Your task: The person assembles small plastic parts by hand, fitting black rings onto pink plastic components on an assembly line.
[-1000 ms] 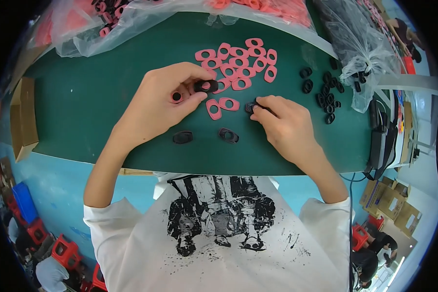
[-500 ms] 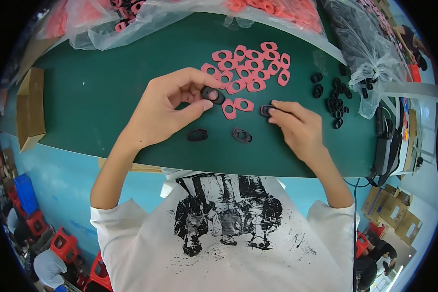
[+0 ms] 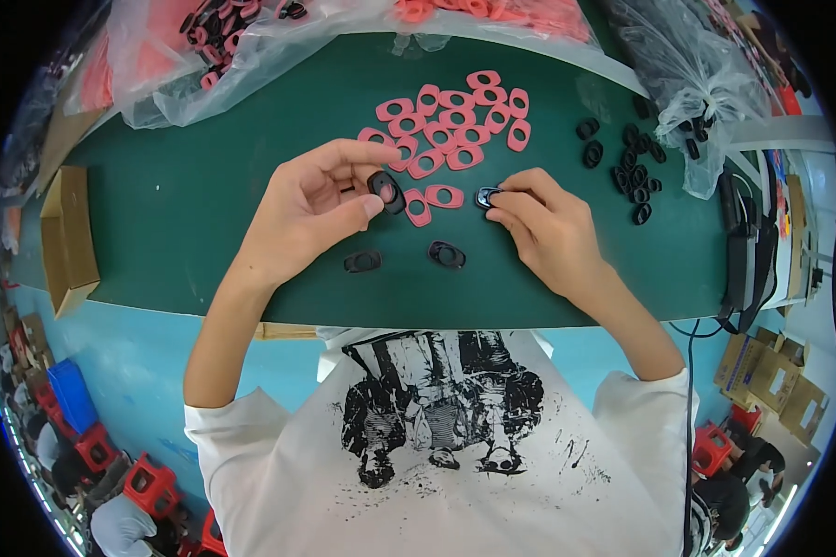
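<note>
From my remote station I'd grip by the edges only, with the fingers of my left hand (image 3: 311,209) holding the black oval piece (image 3: 381,186) over the desk (image 3: 176,241) and my right hand (image 3: 550,225) pinching the small dark part (image 3: 484,198) just beside the pink rings (image 3: 458,196)

Free tabletop (image 3: 186,218) left, pink rings (image 3: 470,117) mid-table
</note>
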### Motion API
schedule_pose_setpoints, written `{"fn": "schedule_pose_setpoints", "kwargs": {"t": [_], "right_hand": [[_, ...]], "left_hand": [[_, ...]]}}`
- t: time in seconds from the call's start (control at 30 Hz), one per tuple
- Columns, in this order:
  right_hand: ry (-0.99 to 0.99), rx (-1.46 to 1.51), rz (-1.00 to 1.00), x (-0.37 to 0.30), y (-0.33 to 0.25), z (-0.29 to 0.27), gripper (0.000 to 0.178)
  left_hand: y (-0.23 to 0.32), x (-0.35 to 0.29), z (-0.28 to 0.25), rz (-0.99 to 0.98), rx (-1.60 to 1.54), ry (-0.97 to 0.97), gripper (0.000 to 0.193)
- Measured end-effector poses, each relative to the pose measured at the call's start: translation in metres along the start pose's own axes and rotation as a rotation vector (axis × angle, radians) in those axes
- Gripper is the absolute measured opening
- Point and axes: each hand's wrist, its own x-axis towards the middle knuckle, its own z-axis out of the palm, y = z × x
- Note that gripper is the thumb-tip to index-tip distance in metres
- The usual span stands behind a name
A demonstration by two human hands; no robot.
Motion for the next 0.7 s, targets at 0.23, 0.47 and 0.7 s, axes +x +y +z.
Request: {"fn": "schedule_pose_setpoints", "kwargs": {"t": [0.23,0.47,0.7], "right_hand": [[-0.104,-0.017,0.016,0.007,0.0,-0.013,0.024],[-0.005,-0.032,0.004,0.0,0.002,-0.006,0.026],[-0.05,-0.032,0.067,0.0,-0.005,-0.02,0.035]], "left_hand": [[0.021,0.004,0.001,0.389,0.905,-0.116,0.041],[0.019,0.019,0.014,0.542,1.111,-0.203,0.02],[0.012,0.022,0.019,0.681,1.386,-0.4,0.021]]}}
